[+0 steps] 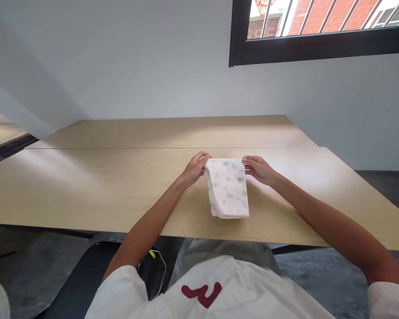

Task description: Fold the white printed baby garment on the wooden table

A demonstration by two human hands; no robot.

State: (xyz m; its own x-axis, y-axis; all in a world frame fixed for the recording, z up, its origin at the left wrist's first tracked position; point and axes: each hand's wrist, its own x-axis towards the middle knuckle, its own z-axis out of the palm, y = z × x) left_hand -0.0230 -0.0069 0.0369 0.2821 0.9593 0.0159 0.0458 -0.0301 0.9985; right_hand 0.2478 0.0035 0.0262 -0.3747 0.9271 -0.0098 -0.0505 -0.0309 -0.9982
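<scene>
Between my two hands hangs a folded white cloth (228, 188) printed with small pink and green figures. My left hand (197, 167) pinches its upper left corner. At the upper right corner, the thumb and fingers of my right hand (257, 169) are closed on the fabric. The cloth is several layers thick, with its fold along the top and loose edges showing at the lower left. Its lower end is close above the wooden table (103, 186), or just touching it; I cannot tell which.
Two light wooden tabletops meet along a seam, and the far one (186, 130) reaches the pale wall (153, 57). A dark-framed window (237, 40) with bars is at the upper right. A black chair (83, 283) and a white cable (164, 266) are below the front edge.
</scene>
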